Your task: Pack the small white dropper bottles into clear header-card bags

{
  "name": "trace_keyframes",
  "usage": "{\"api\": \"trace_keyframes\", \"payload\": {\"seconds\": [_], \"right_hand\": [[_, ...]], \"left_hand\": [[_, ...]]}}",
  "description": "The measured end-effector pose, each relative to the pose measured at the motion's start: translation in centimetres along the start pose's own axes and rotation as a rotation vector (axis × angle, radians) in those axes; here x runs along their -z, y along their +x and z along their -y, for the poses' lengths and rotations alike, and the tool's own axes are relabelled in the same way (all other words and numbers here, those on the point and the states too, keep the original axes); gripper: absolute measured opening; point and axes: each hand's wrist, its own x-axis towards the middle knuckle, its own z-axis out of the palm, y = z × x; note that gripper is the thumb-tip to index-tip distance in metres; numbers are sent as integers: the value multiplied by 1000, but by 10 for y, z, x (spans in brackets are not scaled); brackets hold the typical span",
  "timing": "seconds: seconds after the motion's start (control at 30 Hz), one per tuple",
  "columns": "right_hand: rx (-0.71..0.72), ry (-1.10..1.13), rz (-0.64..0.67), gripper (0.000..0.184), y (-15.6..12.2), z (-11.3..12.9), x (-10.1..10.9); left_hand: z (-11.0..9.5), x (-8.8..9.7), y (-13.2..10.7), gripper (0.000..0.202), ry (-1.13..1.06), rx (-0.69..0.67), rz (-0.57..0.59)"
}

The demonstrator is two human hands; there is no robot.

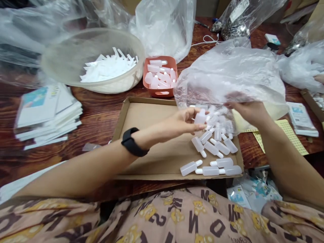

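My left hand (188, 121), with a black band on its wrist, pinches a small translucent plastic bottle (200, 117) at the mouth of a clear plastic bag (227, 76). My right hand (246, 109) grips that bag from the right and holds it tilted over a shallow cardboard tray (152, 135). Several more small bottles (215, 148) with white caps lie spilled in the tray's right part, some still under the bag's opening.
An orange basket (160, 76) of the same bottles stands behind the tray. Left of it is a round tub (93, 57) with white plastic pieces. Stacked leaflets (45, 111) lie at the left, yellow sheets (291, 135) and packets at the right. More plastic bags crowd the back.
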Motion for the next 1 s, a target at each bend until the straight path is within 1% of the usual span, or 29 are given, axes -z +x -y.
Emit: {"api": "trace_keyframes", "payload": {"seconds": [0.03,0.1,0.2,0.27,0.37,0.43,0.53,0.63,0.73,0.8,0.87,0.93,0.97,1.0], "right_hand": [[7,66,20,27,-15,10,-10],[24,297,46,20,-48,32,-29],[71,544,-12,13,-87,64,-50],[105,633,-46,14,-102,77,-59],[115,710,-47,16,-111,83,-67],[117,734,-54,17,-113,82,-70],[165,744,-76,20,-116,82,-77],[228,716,-125,24,-124,84,-88],[287,652,-164,27,-130,84,-95],[307,609,-136,28,-124,79,-91],[307,571,-42,23,-105,69,-79],[277,495,35,9,-69,51,-62],[228,422,5,8,-47,41,-52],[172,320,-14,15,-24,31,-43]], "left_hand": [[5,-5,-12,48,-21,-15,24],[14,-14,-32,50,-26,-38,40],[23,-26,-50,41,56,-57,4],[25,-31,-57,34,136,-108,-17],[22,-35,-65,32,217,-187,4],[18,-37,-70,33,254,-200,19],[16,-41,-74,32,278,-205,4],[21,-47,-77,28,246,-245,-29],[27,-50,-78,28,274,-282,-52],[28,-47,-73,31,328,-297,-59],[26,-38,-58,34,393,-296,-84],[19,-22,-31,38,461,-277,-111],[14,-12,-12,40,498,-263,-107],[8,-2,9,39,527,-238,-89]]}}
